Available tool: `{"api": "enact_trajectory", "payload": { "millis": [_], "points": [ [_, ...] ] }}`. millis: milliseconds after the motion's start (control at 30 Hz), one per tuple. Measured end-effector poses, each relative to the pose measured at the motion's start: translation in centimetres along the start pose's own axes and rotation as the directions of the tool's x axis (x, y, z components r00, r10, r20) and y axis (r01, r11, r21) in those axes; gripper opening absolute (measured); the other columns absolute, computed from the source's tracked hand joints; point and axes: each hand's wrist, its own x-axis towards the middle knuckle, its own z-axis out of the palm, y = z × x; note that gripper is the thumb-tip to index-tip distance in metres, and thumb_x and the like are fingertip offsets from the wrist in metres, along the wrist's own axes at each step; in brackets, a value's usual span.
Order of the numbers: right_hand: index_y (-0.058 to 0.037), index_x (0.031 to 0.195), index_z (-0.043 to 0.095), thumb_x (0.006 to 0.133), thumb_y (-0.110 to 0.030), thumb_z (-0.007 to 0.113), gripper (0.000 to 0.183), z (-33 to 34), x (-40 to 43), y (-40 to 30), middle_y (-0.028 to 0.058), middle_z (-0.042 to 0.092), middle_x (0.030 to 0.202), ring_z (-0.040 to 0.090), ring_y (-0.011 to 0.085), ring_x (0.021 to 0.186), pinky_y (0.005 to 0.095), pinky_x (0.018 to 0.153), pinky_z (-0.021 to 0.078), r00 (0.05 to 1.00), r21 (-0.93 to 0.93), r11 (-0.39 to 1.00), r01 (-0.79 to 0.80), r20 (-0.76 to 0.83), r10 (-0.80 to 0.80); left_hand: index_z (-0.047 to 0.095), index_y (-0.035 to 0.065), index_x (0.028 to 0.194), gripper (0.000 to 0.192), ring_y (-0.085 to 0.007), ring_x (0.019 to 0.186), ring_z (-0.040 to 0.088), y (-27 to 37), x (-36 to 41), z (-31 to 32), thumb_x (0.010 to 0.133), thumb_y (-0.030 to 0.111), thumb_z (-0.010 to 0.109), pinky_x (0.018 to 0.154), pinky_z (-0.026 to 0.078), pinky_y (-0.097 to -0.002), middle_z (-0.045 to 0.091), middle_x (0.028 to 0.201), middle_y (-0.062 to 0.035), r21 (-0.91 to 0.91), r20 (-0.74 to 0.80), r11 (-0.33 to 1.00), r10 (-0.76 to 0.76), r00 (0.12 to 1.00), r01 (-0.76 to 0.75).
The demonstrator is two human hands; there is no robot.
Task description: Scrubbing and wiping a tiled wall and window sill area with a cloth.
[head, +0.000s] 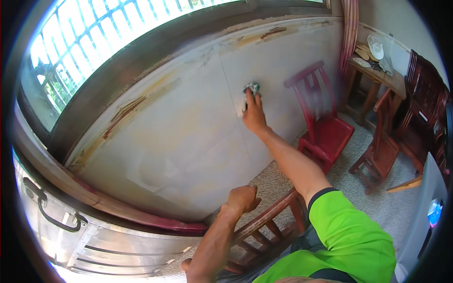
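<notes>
My right hand (254, 115) is stretched out to the pale wall panel (198, 141) below the window. Its fingers press a crumpled green-and-white cloth (252, 87) against the panel, just right of a thin vertical seam. Yellowish stains mark the panel, and brown peeling patches (129, 109) run along its upper edge. Lower down, my left hand (242, 198) is held in a loose fist in front of the panel, with nothing visible in it. It is nearest to the worn top rail of a wooden chair back (265, 217) close to my body.
A barred window (102, 39) is above the panel. At lower left stands a metal door (53, 219) with a dark handle. On the right are a red wooden chair (325, 134), a small brown chair (380, 152), a wooden table (393, 83) bearing a white cap, and a grey appliance-like panel (423, 212).
</notes>
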Motion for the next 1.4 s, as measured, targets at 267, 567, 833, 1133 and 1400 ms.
{"api": "enact_trajectory", "payload": {
  "millis": [267, 567, 833, 1133, 1400],
  "points": [
    [-0.0018, 0.150, 0.025, 0.079, -0.001, 0.064, 0.082, -3.4, 10.5, 1.0, 0.0324, 0.023, 0.151, 0.028, 0.0503, 0.138, 0.0477, 0.111, 0.0357, 0.982, -0.066, 0.994, 0.089, -0.160, -0.098, 0.059, 0.0020, 0.111, 0.043, -0.0412, 0.098, 0.064, 0.3, -0.3, 0.1, 0.092, 0.041, 0.060, 0.086, 0.050, -0.0506, 0.068, 0.099, -0.0230, -0.004, 0.079, 1.000, -0.011, 0.997, 0.011],
    [-0.0023, 0.152, 0.023, 0.082, -0.004, 0.056, 0.077, -5.9, 15.1, 9.6, 0.0314, 0.032, 0.147, 0.033, 0.0475, 0.136, 0.0461, 0.111, 0.0350, 0.953, 0.051, 0.966, -0.253, -0.161, 0.258, 0.056, 0.0030, 0.119, 0.045, -0.0405, 0.098, 0.064, 0.6, -0.1, 0.2, 0.094, 0.040, 0.058, 0.085, 0.051, -0.0508, 0.067, 0.101, -0.0223, -0.001, 0.119, 1.000, -0.007, 0.993, 0.007],
    [-0.0020, 0.152, 0.023, 0.081, -0.004, 0.058, 0.080, -5.4, 12.0, 10.6, 0.0311, 0.030, 0.149, 0.033, 0.0463, 0.138, 0.0462, 0.113, 0.0334, 0.966, -0.089, 0.966, -0.244, 0.070, 0.251, 0.055, 0.0029, 0.119, 0.045, -0.0406, 0.096, 0.064, 0.9, 0.1, 0.0, 0.094, 0.040, 0.058, 0.081, 0.052, -0.0507, 0.066, 0.101, -0.0221, 0.044, 0.122, 0.999, -0.019, 0.992, 0.013],
    [-0.0001, 0.148, 0.032, 0.080, -0.001, 0.057, 0.072, -7.6, 13.9, 9.8, 0.0288, 0.027, 0.152, 0.040, 0.0455, 0.133, 0.0440, 0.108, 0.0403, 0.992, -0.054, 0.991, -0.125, -0.009, 0.125, 0.054, 0.0024, 0.118, 0.043, -0.0392, 0.094, 0.066, 0.9, 0.1, 0.1, 0.095, 0.039, 0.056, 0.079, 0.053, -0.0508, 0.066, 0.103, -0.0214, 0.023, 0.110, 0.999, 0.022, 0.994, -0.025],
    [0.0040, 0.116, 0.055, 0.081, -0.012, 0.061, 0.039, -10.4, 15.3, 16.3, 0.0310, 0.062, 0.110, 0.058, 0.0465, 0.107, 0.0494, 0.092, 0.0484, 0.964, -0.255, 0.934, -0.251, 0.019, 0.264, 0.054, 0.0031, 0.120, 0.045, -0.0390, 0.098, 0.065, 1.3, 1.0, 0.0, 0.095, 0.040, 0.056, 0.081, 0.053, -0.0500, 0.065, 0.105, -0.0219, 0.016, 0.140, 1.000, 0.013, 0.990, -0.015]
  ]
}}
